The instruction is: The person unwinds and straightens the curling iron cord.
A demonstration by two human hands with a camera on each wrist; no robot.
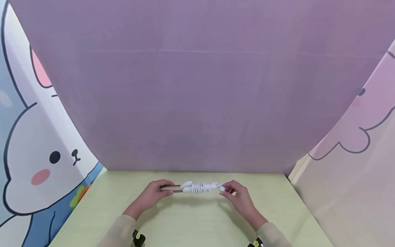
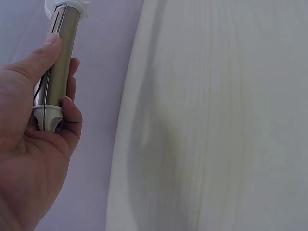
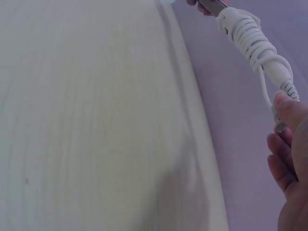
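Note:
A hair straightener (image 1: 187, 187) with a gold-brown barrel and white handle is held level above the table. Its white cord (image 3: 252, 45) is wound in several loops round the handle. My left hand (image 1: 154, 192) grips the barrel, thumb on one side and fingers curled round the other; in the left wrist view the white tip (image 2: 48, 117) lies by the palm. At the handle's other end, my right hand (image 1: 239, 195) pinches the plug end (image 3: 279, 126) of the cord between thumb and fingers. Part of that plug is hidden by the fingers.
Beneath both hands is a pale yellow-green wood-grain table (image 1: 191, 226). A purple cloth backdrop (image 1: 197, 103) rises from its far edge. Printed cartoon panels (image 1: 46, 164) stand along the left and right sides.

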